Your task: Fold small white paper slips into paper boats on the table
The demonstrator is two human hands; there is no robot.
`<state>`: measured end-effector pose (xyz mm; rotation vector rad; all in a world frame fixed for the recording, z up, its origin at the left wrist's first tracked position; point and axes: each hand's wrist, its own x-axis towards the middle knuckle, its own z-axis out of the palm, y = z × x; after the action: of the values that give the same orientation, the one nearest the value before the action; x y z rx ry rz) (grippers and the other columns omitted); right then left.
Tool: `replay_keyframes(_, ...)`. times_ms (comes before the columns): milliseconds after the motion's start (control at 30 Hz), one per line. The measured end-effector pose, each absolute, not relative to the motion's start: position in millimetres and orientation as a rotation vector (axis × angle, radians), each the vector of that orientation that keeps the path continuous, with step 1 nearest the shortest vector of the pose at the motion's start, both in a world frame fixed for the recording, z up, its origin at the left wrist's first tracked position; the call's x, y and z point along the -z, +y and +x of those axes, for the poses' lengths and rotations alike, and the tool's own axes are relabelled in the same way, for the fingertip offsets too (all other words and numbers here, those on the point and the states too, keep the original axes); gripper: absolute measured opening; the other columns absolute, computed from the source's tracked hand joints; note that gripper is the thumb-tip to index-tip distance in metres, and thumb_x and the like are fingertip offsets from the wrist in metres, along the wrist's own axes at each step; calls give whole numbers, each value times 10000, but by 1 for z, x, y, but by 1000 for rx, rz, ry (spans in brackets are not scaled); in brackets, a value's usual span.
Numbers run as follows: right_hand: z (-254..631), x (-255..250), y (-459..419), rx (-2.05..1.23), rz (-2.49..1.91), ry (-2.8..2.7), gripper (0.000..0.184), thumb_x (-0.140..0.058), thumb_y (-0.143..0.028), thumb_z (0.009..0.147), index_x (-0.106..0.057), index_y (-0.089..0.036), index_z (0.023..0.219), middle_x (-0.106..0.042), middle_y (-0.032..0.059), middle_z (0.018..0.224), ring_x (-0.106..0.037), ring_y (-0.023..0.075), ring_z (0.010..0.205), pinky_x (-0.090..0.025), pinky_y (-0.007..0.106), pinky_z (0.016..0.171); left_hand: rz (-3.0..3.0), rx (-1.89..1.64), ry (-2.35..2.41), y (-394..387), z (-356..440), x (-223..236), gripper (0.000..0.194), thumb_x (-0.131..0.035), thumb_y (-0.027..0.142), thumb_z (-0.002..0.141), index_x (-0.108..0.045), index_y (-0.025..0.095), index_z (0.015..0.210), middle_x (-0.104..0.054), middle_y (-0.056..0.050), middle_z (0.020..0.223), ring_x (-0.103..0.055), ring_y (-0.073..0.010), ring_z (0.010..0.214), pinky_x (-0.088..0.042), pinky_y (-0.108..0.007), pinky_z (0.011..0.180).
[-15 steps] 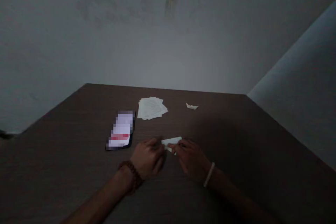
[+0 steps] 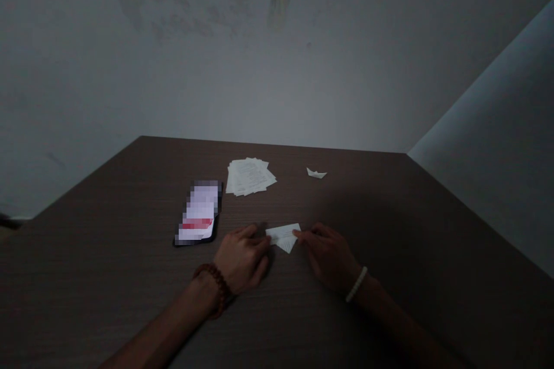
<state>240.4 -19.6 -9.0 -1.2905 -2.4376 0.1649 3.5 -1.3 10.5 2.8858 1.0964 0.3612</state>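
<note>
A small folded piece of white paper [image 2: 283, 233] lies on the table between my hands, its lower part forming a triangle that points toward me. My left hand [image 2: 242, 258], with a brown beaded bracelet at the wrist, is closed on the paper's left end. On the right end, the fingertips of my right hand [image 2: 331, 255] hold the paper's edge; a pale bracelet circles that wrist. Beyond the hands, toward the back right, sits a little folded paper boat [image 2: 316, 173].
Behind my left hand is a loose stack of printed paper sheets [image 2: 249, 177]. A phone [image 2: 199, 213] with a lit, blurred screen lies left of the stack. The dark wooden table [image 2: 108, 207] meets a stained grey wall [image 2: 277, 86] at the back.
My right hand has slid rightward along the paper to its right end, uncovering the middle and the lower triangle. The left hand stays at the left end.
</note>
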Motion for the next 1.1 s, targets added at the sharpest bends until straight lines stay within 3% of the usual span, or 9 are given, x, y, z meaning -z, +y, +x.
replay_keyframes(300, 245, 10, -20, -57, -1369, -2345, 255, -490, -133, 868, -603, -165, 1095, -622, 72, 821, -549, 200, 815, -453, 316, 738, 2879, -425, 1105, -2, 4, -9, 221, -471, 232, 801, -648, 170, 918, -645, -60, 688, -556, -252, 739, -453, -372, 648)
replay_keyframes(467, 239, 6, -18, -5, -1346, -2335, 129, -533, -164, 855, -630, -174, 938, -639, 62, 793, -538, 198, 800, -439, 313, 732, 2846, -629, 1244, 1, 9, 1, 234, -469, 272, 873, -657, 193, 760, -620, -45, 603, -550, -231, 715, -433, -344, 639)
replay_keyframes(600, 234, 4, -12, -26, -1325, -2358, 97, -576, -243, 865, -630, -185, 922, -662, 54, 848, -522, 203, 833, -432, 321, 758, 2851, -699, 1296, 2, 13, 7, 287, -498, 291, 882, -622, 185, 647, -615, -44, 590, -543, -223, 709, -426, -331, 631)
replay_keyframes(1100, 223, -11, 7, -251, -1439, -2454, 171, -712, -342, 777, -642, -211, 862, -606, 26, 891, -514, 196, 889, -415, 310, 759, 2550, -679, 1281, 7, 15, 6, 98, -579, 208, 812, -649, 179, 874, -646, -65, 850, -514, -241, 855, -441, -382, 752)
